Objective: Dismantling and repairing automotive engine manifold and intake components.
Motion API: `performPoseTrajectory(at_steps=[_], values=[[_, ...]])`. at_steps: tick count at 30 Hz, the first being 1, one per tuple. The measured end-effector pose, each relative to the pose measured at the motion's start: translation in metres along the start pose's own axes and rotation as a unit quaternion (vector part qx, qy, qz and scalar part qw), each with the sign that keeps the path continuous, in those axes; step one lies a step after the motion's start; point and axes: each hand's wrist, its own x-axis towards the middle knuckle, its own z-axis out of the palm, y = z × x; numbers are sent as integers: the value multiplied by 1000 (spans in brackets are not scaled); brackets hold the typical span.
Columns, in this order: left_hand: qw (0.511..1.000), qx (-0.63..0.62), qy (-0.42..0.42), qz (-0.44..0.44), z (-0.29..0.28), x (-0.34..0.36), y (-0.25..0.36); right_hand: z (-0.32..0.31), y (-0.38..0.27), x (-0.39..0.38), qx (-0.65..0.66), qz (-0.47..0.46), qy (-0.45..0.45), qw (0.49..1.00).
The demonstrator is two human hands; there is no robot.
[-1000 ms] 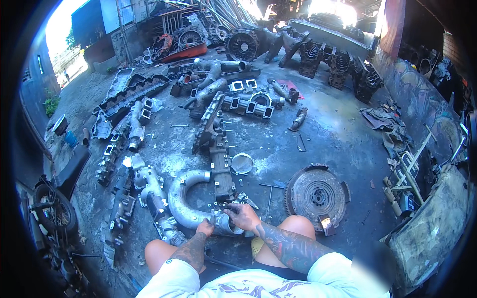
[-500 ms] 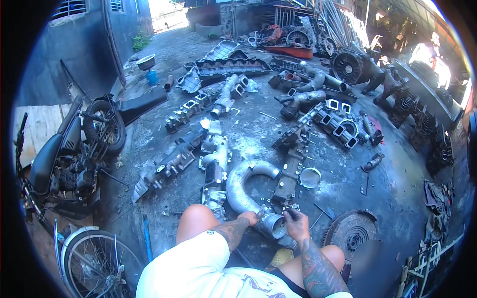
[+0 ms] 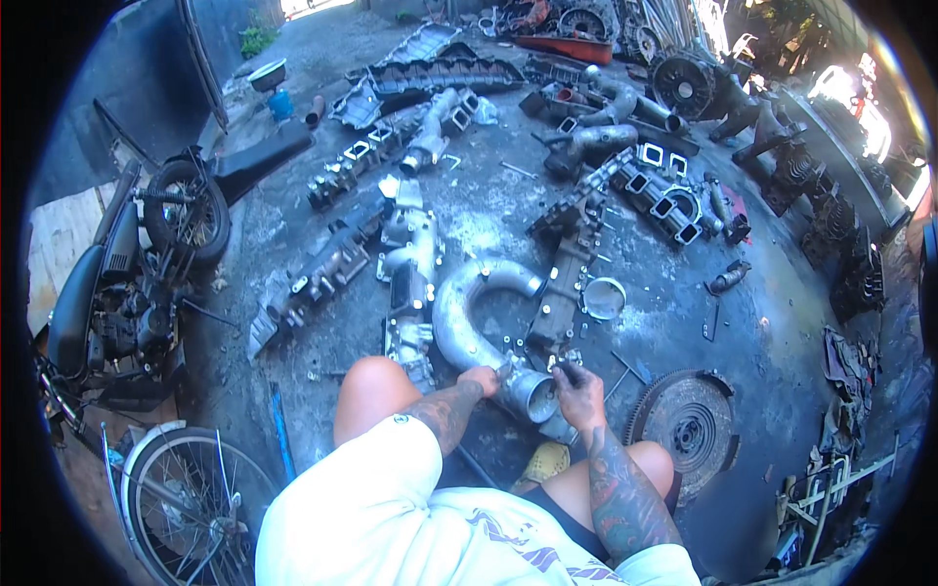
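My left hand (image 3: 479,380) is closed on the neck of a silver U-shaped pipe (image 3: 459,322), just behind its wide open end (image 3: 537,396). My right hand (image 3: 580,392) is pinched just right of that opening, close to a small metal fitting (image 3: 570,357); what it holds is too small to make out. A long cast manifold (image 3: 557,286) lies beyond the hands, with a round metal ring (image 3: 604,298) beside it. Another silver manifold (image 3: 408,278) lies left of the pipe. A toothed flywheel (image 3: 684,430) lies to the right of my right forearm.
A motorcycle (image 3: 107,303) and a bicycle wheel (image 3: 186,498) stand at the left. More manifolds (image 3: 664,210) and long covers (image 3: 440,73) cover the ground ahead. Engine blocks (image 3: 831,225) line the right, a metal frame (image 3: 821,498) the lower right. A yellow object (image 3: 545,459) lies between my legs.
The view has turned left, bringing the motorcycle and bicycle wheel into sight, then tipped slightly. Both hands stay at the pipe's wide end, with little movement relative to it.
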Motion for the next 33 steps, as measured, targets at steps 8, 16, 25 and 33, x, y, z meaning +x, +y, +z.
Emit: performPoseTrajectory(at_steps=[8, 16, 25, 33], values=[[999, 24, -16, 19, -6, -8, 6, 5, 7, 2, 22, 26, -23, 999], [998, 10, 64, 15, -7, -8, 3, 9, 8, 3, 8, 19, -27, 999], [994, 17, 106, 37, -1, -11, 2, 11, 7, 3, 38, -10, -25, 999], [999, 10, 27, 28, -3, 12, -1, 0, -6, 4, 23, -16, -32, 999]])
